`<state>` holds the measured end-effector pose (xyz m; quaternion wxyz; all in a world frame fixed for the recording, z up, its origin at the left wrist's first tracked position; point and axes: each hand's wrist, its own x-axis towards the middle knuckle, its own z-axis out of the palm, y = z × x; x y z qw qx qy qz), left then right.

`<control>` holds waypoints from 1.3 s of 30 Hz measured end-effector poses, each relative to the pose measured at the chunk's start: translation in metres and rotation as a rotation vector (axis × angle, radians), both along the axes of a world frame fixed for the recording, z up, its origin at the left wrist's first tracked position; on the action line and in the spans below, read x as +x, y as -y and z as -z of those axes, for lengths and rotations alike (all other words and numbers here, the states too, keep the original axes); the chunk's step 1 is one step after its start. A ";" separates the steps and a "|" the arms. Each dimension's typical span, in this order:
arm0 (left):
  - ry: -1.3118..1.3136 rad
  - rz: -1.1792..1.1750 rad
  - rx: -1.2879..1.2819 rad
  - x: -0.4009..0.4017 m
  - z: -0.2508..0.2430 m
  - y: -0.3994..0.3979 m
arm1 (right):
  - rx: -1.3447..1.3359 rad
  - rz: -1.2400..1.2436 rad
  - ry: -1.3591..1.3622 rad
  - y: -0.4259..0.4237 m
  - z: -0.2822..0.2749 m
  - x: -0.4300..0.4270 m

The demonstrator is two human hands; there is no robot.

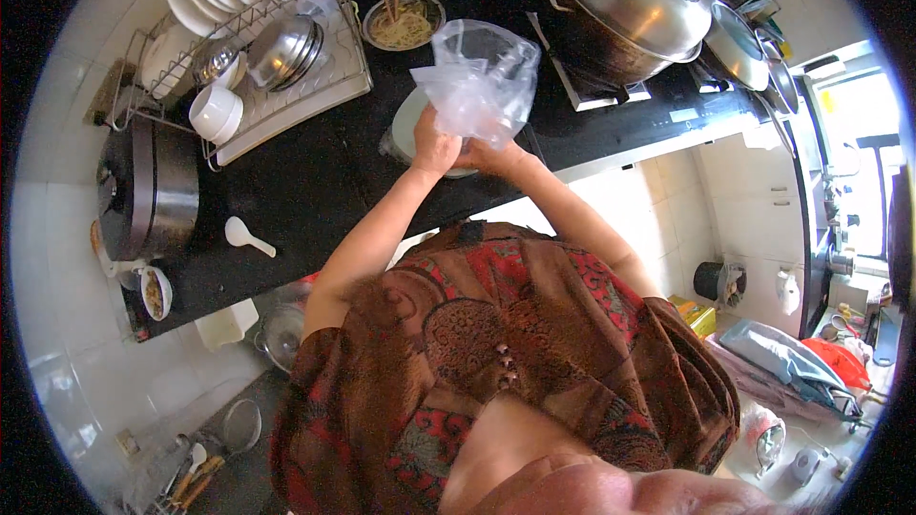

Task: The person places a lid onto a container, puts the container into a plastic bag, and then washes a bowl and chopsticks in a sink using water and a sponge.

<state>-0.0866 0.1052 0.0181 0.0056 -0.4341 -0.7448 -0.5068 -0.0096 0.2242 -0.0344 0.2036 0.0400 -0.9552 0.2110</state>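
Note:
A clear plastic bag [486, 86] puffs up above the counter, its crumpled lower part gathered between my two hands. My left hand [436, 146] grips it from the left side. On the other side, my right hand [497, 157] also holds the bag, with its fingertips partly hidden by the plastic. Beneath both hands is a pale plate or shallow dish [408, 121] on the black countertop [329, 164]. The hands and bag cover much of it, and clear plastic shows at its left edge.
Behind the bag stands a metal bowl of shredded food [402, 23] with chopsticks. A large lidded wok [630, 7] sits on the cooktop at right. A wire dish rack [286, 100] with plates and bowls, a rice cooker [147, 189] and a white spoon [249, 236] are at left.

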 end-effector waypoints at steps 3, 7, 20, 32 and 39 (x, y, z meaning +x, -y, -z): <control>-0.112 -0.043 -0.029 0.009 -0.004 -0.008 | 0.035 -0.100 -0.087 -0.011 0.024 -0.001; -0.155 -0.050 0.148 0.007 -0.019 0.004 | -0.194 -0.050 0.028 0.002 -0.014 0.007; -0.120 0.136 0.087 0.002 -0.008 0.005 | 0.203 0.000 -0.126 -0.008 -0.060 0.005; -0.312 0.152 -0.389 -0.054 -0.026 0.049 | 0.050 -0.077 -0.042 -0.011 -0.047 0.016; -0.318 0.352 -0.628 -0.051 -0.006 0.023 | 0.000 -0.105 -0.093 -0.018 -0.034 -0.008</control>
